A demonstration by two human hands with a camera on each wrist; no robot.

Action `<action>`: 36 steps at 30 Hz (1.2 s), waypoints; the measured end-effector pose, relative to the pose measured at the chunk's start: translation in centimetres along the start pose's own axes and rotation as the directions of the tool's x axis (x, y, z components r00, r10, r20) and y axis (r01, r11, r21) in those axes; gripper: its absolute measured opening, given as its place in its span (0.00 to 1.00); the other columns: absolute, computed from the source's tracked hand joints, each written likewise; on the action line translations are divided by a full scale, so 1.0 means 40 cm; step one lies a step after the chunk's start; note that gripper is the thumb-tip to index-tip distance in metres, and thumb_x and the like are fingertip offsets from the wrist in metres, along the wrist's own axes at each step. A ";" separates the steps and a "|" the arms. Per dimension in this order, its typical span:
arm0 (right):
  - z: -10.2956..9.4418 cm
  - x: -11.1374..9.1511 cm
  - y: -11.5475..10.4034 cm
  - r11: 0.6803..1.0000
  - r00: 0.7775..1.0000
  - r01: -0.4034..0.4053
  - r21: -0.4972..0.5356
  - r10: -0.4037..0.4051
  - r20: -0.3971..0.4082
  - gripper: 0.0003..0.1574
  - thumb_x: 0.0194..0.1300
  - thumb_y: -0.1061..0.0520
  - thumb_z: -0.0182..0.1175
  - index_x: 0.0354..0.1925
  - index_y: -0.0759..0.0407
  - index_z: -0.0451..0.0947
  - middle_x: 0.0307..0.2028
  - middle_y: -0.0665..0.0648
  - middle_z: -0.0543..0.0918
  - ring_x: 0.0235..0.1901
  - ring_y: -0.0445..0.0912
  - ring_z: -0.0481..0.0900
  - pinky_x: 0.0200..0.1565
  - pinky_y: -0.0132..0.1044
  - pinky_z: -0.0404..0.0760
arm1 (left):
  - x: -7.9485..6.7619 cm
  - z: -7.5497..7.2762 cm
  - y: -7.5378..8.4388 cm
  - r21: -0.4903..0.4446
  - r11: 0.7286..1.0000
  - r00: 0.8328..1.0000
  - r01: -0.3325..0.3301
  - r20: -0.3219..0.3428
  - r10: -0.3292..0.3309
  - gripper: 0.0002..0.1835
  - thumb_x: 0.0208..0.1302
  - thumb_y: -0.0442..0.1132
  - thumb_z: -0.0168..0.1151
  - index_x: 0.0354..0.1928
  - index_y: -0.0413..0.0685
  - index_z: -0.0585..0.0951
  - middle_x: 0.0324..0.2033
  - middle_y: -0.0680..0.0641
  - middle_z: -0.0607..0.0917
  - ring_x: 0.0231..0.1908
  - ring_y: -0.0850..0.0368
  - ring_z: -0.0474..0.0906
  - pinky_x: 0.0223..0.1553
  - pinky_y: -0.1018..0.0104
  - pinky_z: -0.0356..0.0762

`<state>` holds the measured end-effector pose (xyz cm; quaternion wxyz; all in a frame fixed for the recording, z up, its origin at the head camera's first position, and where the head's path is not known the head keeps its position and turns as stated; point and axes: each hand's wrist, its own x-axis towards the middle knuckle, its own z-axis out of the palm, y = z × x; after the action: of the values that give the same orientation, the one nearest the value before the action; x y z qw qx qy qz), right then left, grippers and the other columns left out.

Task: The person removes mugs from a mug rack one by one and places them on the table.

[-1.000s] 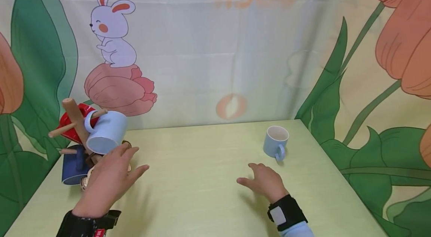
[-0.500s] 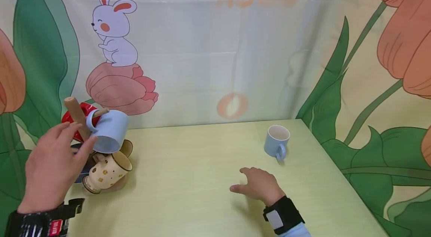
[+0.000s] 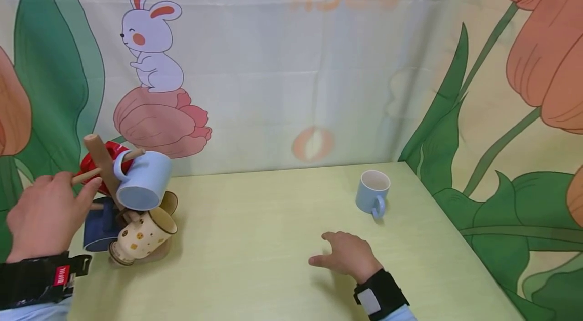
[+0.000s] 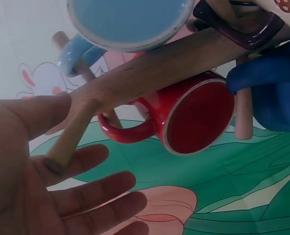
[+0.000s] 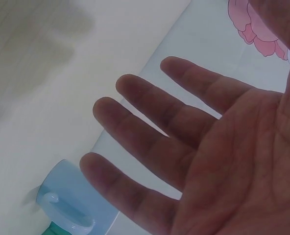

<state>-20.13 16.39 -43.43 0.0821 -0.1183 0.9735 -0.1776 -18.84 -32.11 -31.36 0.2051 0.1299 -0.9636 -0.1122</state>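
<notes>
A wooden mug tree [image 3: 101, 161] stands at the left of the table. On its pegs hang a light blue mug [image 3: 146, 179], a red mug [image 4: 196, 117], a dark blue mug [image 3: 96, 230] and a cream patterned cup [image 3: 143, 235]. My left hand [image 3: 45, 214] is at the tree's left side, around a bare peg [image 4: 71, 137]. That peg lies between thumb and fingers, which are spread and only loosely bent in the left wrist view. My right hand [image 3: 348, 255] hovers over the table, fingers apart, holding nothing. Beyond it stands another light blue mug [image 3: 372, 193], upright.
The pale yellow table [image 3: 255, 260] ends at a fabric backdrop [image 3: 273, 83] printed with a rabbit and tulips. Behind the patterned cup, part of a brown rim [image 3: 170, 202] shows. The right side of the table has a backdrop panel along its edge.
My left hand has moved left from in front of the patterned cup to the bare peg, uncovering the cup. My right hand has shifted slightly left and nearer. The mugs stay in place.
</notes>
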 end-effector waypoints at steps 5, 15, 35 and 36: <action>0.004 -0.002 -0.002 1.000 1.000 0.003 0.008 -0.003 0.001 0.46 0.56 0.31 0.67 0.59 0.62 0.78 0.50 0.60 0.84 0.51 0.58 0.80 0.48 0.56 0.78 | 0.011 0.000 0.002 0.001 1.000 0.999 0.007 0.039 -0.007 0.30 0.76 0.54 0.47 0.33 0.27 0.71 0.22 0.34 0.74 0.24 0.36 0.73 0.18 0.43 0.71; 0.007 -0.006 -0.001 1.000 1.000 0.010 0.010 -0.010 -0.003 0.44 0.56 0.31 0.67 0.58 0.61 0.78 0.49 0.61 0.85 0.51 0.58 0.81 0.48 0.55 0.78 | 0.014 0.011 0.007 0.101 0.993 0.998 0.059 0.025 -0.062 0.32 0.78 0.54 0.45 0.22 0.32 0.69 0.14 0.40 0.69 0.17 0.41 0.69 0.17 0.49 0.70; 0.019 -0.001 0.000 1.000 1.000 0.002 0.010 -0.002 0.014 0.44 0.57 0.31 0.66 0.58 0.61 0.78 0.49 0.60 0.85 0.50 0.58 0.81 0.47 0.55 0.78 | 0.008 0.019 0.032 0.080 0.995 0.998 0.054 -0.034 -0.051 0.36 0.77 0.56 0.44 0.13 0.37 0.70 0.10 0.40 0.68 0.13 0.41 0.68 0.12 0.52 0.66; 0.019 0.000 -0.001 1.000 1.000 0.005 0.007 -0.005 0.013 0.43 0.57 0.31 0.66 0.58 0.61 0.78 0.49 0.60 0.85 0.50 0.58 0.81 0.47 0.55 0.78 | 0.006 0.021 0.036 0.073 0.996 0.998 0.050 -0.044 -0.047 0.36 0.77 0.55 0.44 0.12 0.38 0.69 0.10 0.40 0.68 0.12 0.41 0.67 0.12 0.52 0.65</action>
<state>-19.97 16.12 -44.12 0.0883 -0.1217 0.9721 -0.1802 -19.68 -30.69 -31.62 0.2175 0.1631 -0.9591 -0.0784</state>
